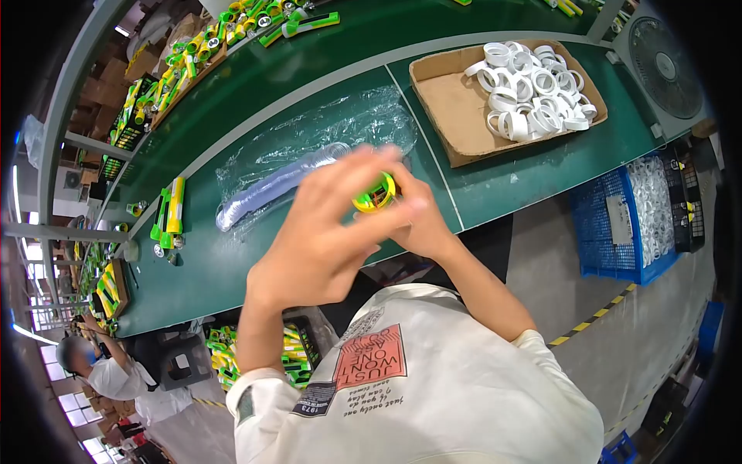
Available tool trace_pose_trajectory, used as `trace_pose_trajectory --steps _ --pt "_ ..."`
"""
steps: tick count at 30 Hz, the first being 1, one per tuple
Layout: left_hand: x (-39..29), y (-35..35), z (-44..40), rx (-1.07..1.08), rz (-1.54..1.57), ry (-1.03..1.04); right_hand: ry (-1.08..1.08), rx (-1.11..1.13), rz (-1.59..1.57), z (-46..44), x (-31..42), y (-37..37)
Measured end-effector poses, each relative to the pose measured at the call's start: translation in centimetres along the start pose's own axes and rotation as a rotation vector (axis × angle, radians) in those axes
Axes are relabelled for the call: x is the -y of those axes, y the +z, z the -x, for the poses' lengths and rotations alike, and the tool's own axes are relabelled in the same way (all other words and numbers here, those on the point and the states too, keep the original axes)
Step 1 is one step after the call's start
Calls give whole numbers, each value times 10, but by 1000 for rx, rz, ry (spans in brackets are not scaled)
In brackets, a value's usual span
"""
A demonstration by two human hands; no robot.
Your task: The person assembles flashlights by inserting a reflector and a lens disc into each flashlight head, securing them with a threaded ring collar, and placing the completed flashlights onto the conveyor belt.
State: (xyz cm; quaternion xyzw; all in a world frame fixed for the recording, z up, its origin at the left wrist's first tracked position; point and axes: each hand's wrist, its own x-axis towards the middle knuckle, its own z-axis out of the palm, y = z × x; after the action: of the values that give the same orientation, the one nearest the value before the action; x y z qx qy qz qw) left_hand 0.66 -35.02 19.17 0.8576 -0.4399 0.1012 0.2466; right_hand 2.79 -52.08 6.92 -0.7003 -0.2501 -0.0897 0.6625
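Note:
A green-and-yellow flashlight (374,195) is held upright between my two hands, its round yellow-rimmed end facing up with some dark and coppery detail inside. My left hand (321,232) curves over it, thumb and fingers closed around the rim and smeared by motion. From the other side my right hand (421,213) grips the body, most of which is hidden behind the fingers. Just beyond my left hand, a long stack of clear round lenses (270,188) lies on a crumpled plastic bag (340,116) on the green bench.
White rings (533,89) fill part of a cardboard tray (448,97) at the back right. Green-and-yellow flashlight parts (171,207) lie left. A fan (665,66) stands far right, above a blue crate (607,228) of clear parts. A co-worker (116,371) sits at the left.

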Motion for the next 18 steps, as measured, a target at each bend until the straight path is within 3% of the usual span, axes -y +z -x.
trace_pose_trajectory --steps 1,2,9,13,18 --pt "-5 -7 -6 154 -124 108 -28 5 23 1 -4 0" --pt "-16 -10 -11 295 -236 73 -55 8 47 1 -7 -1" --pt "12 3 -6 -17 -93 109 97 -14 0 2 2 -2" --pt "24 10 1 -225 154 -169 166 5 -36 3 4 -4" --pt "33 31 5 -168 54 -59 174 -5 -23 3 4 -7"
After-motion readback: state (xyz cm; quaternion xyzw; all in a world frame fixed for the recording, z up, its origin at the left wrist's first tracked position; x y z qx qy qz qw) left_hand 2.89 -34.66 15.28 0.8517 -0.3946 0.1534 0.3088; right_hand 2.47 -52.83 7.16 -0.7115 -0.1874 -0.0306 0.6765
